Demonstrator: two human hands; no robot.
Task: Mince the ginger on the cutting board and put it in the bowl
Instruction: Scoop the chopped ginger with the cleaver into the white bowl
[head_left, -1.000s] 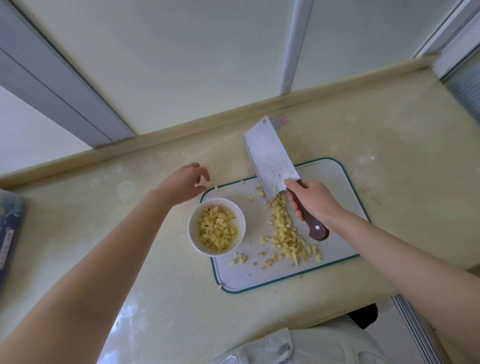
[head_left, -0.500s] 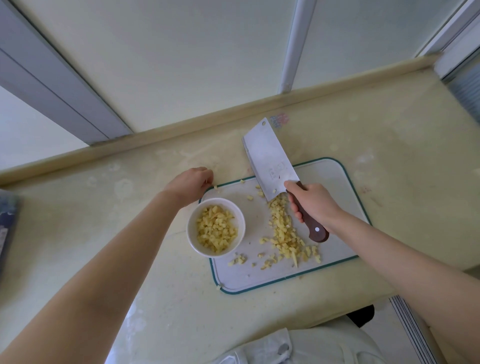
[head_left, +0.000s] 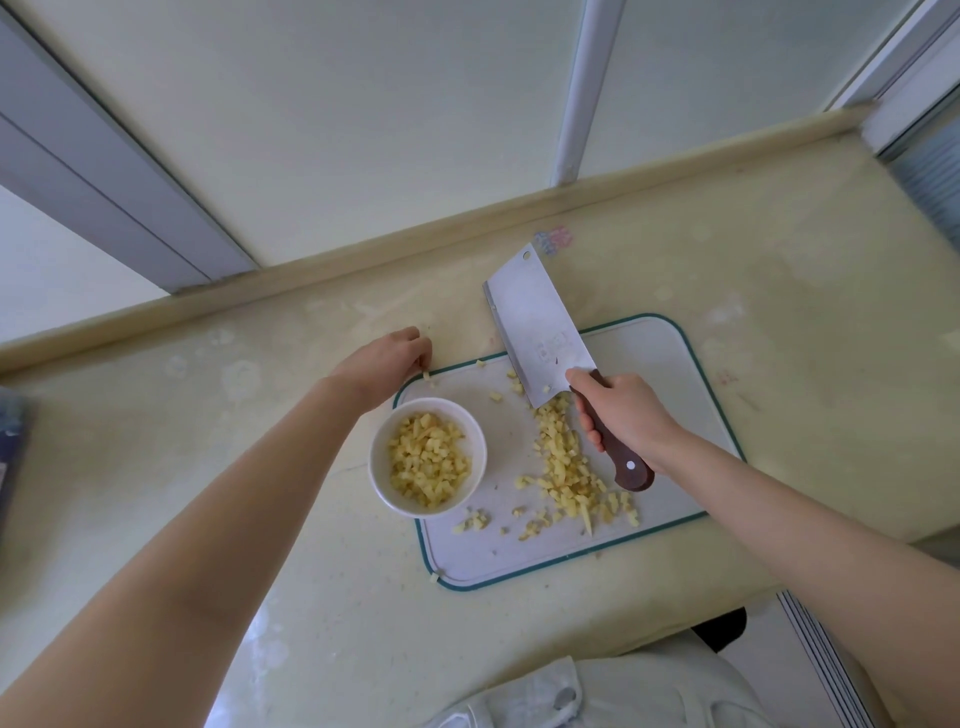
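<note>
Right fingers (head_left: 592, 431): clamped round the dark handle (head_left: 626, 465) of the cleaver (head_left: 540, 332); my forefinger reaches up to the blade's heel.
Right hand (head_left: 631, 415): holds the blade raised and tilted. Its tip is out past the far edge of the cutting board (head_left: 675, 374), and its heel is just above the top of the heap (head_left: 566, 470).
Left fingers (head_left: 422, 347): curled down onto the counter (head_left: 249, 519) at the board's far left corner; I cannot tell whether they pinch anything.
Left hand (head_left: 382, 361): just behind the bowl (head_left: 375, 457), apart from it as far as I can see.
Bowled share: ginger (head_left: 428, 460) in small yellow dice, covering the bowl's bottom well up its wall; I judge this part done.
Board share: the heap runs down the board's middle, fairly coarse, with one longer sliver at its near end. Crumbs are scattered toward the bowl and the far edge.
Strays: one bit (head_left: 426, 375) by my left fingertips at the board's corner, and another (head_left: 435, 577) on the counter off the near left corner.
Left to do, by my reckoning: perhaps chop the heap finer, scrape it into the bowl, then gather the strays.
Bowl position: over the board's left edge, near the heap, so the sweep leftward is short.
Open room: the board's right half carries no ginger, and the counter is wide on both sides.
Edges: a raised ledge (head_left: 363, 260) runs behind the blade tip; the counter's front edge is near the board's near side.
</note>
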